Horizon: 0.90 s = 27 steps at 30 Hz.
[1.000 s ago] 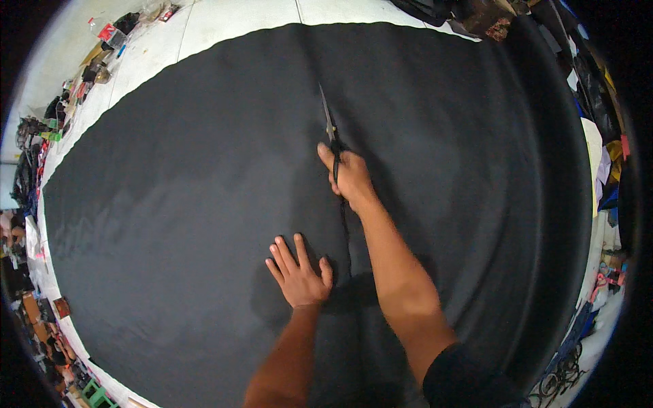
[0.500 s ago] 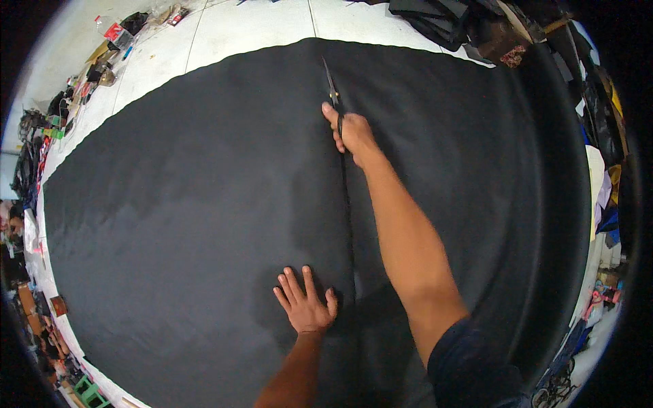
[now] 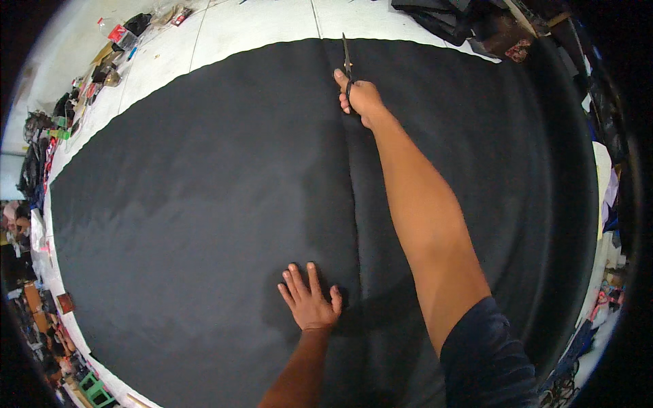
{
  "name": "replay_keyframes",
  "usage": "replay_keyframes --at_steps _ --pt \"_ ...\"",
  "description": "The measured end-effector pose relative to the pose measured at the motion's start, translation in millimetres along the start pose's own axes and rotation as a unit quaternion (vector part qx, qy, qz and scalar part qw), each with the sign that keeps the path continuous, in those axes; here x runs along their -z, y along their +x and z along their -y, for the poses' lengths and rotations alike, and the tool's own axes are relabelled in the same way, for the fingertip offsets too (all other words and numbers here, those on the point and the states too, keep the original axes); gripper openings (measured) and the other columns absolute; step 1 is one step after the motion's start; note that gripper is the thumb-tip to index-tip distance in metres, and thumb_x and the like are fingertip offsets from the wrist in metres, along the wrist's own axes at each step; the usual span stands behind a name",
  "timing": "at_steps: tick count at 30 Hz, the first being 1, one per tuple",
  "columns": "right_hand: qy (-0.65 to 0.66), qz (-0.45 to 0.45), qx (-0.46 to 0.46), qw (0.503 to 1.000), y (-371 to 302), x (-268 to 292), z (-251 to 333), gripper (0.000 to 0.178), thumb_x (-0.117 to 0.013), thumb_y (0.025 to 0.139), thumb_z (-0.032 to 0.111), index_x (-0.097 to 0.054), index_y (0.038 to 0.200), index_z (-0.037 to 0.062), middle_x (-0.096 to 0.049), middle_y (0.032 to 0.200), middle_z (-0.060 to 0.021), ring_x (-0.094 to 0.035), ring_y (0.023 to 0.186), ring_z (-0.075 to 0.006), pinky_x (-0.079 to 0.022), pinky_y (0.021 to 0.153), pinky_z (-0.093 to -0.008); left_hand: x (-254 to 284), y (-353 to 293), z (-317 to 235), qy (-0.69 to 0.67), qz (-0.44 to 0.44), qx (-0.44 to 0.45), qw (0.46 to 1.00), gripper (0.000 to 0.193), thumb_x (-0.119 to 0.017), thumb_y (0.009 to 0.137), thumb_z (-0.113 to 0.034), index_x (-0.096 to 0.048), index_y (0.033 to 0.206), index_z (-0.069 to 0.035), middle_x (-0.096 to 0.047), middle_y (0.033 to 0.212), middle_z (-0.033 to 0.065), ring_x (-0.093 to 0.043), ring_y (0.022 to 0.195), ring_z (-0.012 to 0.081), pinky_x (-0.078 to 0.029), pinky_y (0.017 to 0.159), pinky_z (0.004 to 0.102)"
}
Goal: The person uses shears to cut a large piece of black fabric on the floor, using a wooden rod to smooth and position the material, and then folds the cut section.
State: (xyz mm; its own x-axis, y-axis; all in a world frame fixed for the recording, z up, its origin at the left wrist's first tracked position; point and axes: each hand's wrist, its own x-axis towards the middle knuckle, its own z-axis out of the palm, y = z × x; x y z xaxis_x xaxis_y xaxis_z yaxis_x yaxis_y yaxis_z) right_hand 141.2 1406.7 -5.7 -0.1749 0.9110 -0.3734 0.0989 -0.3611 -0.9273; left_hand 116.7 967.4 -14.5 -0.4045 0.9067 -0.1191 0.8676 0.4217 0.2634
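Note:
A large sheet of smooth black material (image 3: 197, 177) is spread out beneath both hands. My right hand (image 3: 366, 98), arm stretched far forward, is closed around the handles of a pair of scissors (image 3: 347, 58). The blade tips reach past the sheet's far edge, over the white floor. From the scissors a long dark slit (image 3: 354, 204) runs back toward me through the sheet, its edges lying close together. My left hand (image 3: 313, 306) rests flat on the material just left of that slit, fingers spread, holding nothing.
The sheet's right side curves up into a thick roll (image 3: 568, 204). White tiled floor (image 3: 252, 24) borders the far edge. A clear bottle (image 3: 117, 32) and mixed clutter line the left, with a green plastic stool (image 3: 95, 389) lower down. Dark folded material (image 3: 435, 17) lies at the far right.
My right hand and the scissors have moved farther away along the sheet, up to its far edge, and the slit now reaches farther. My left hand stays flat in the same place.

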Motion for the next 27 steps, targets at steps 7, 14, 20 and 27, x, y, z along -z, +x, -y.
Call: replay_keyframes --at_steps 7,14,20,27 --pt "-0.18 -0.067 0.072 0.979 -234 66 -77 0.05 -0.068 0.089 0.046 -0.057 0.103 -0.0008 -0.064 0.095 -0.0134 -0.059 0.089 -0.0217 -0.047 0.08 -0.0366 2 -7 7 -0.002 -0.004 0.028 1.0 0.074 -0.055 0.086 -0.039 -0.035 0.15 -0.008 -0.021 0.157 0.0254 -0.018 0.146 0.0439 -0.011 0.117 0.0596" --pt "-0.442 -0.212 -0.132 0.861 -665 181 -218 0.071 -0.071 0.085 0.019 -0.031 0.139 -0.0058 -0.045 0.132 -0.0217 -0.045 0.121 -0.036 -0.036 0.104 -0.0475 5 -5 2 0.003 -0.006 0.027 1.0 0.073 -0.055 0.087 -0.039 -0.033 0.151 -0.009 -0.021 0.157 0.0246 -0.018 0.146 0.0427 -0.012 0.118 0.0572" --pt "-0.574 -0.299 0.019 0.762 -736 170 -333 0.077 -0.071 0.085 0.035 -0.033 0.135 -0.0083 -0.045 0.133 -0.0271 -0.042 0.124 -0.0469 -0.03 0.106 -0.0573 -9 -7 -2 0.022 -0.082 -0.024 0.996 0.069 -0.051 0.092 -0.041 -0.033 0.151 -0.01 -0.024 0.157 0.0237 -0.02 0.146 0.0424 -0.013 0.117 0.0567" --pt "-0.47 -0.263 0.012 0.842 -710 157 -306 0.075 -0.073 0.081 0.037 -0.041 0.132 -0.0079 -0.047 0.136 -0.0272 -0.044 0.127 -0.0442 -0.03 0.108 -0.0541 4 16 93 0.065 -0.034 -0.053 0.996 0.061 -0.048 0.098 -0.041 -0.039 0.148 -0.009 -0.028 0.155 0.024 -0.024 0.144 0.0416 -0.015 0.118 0.0525"
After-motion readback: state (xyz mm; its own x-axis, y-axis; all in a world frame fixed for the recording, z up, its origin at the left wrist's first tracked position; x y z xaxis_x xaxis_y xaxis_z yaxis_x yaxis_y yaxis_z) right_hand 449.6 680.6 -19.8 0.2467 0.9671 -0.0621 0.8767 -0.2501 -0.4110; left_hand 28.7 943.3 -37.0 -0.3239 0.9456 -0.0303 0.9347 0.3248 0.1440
